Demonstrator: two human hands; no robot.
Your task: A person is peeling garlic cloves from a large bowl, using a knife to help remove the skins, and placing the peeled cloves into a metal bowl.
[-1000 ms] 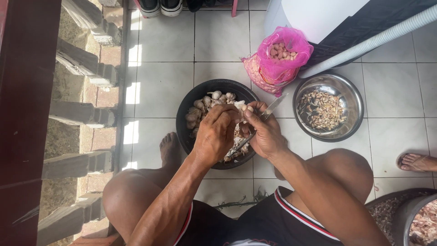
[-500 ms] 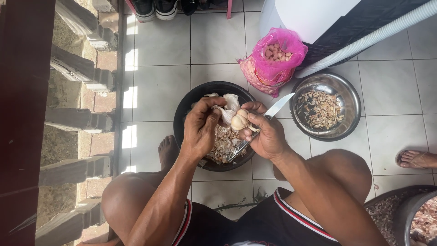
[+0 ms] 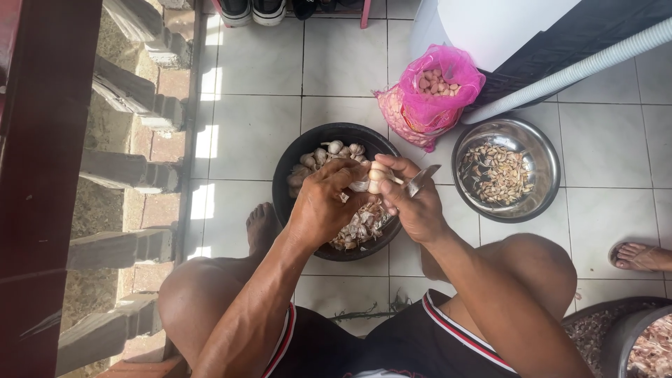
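Along the left edge runs a dark wooden post (image 3: 42, 189) and a row of grey stone balusters (image 3: 119, 171), with sun falling in bright patches on the pale tiled floor (image 3: 252, 140) beside them. The person sits low on that floor, a bare foot (image 3: 262, 227) resting just left of a black bowl (image 3: 297, 203). The bowl holds whole garlic bulbs at its far side and loose papery skins nearer the knees.

Over the bowl, the left hand (image 3: 323, 206) is curled, fingers pinching a garlic bulb (image 3: 374, 176) from the left. The right hand (image 3: 416, 203) meets it, thumb and fingers closed on the same bulb and gripping a small knife (image 3: 422, 179) whose blade points up and right.

Beyond the bowl, a pink mesh bag (image 3: 430, 94) of garlic stands open on the tiles. Right of the hands sits a steel bowl (image 3: 542, 164) with separated cloves, touching a pale ribbed hose (image 3: 574, 70) that runs up to the right under a white appliance (image 3: 490, 24). Another person's foot (image 3: 640, 257) shows at the right edge, and a basin of skins (image 3: 647, 350) in the lower corner.
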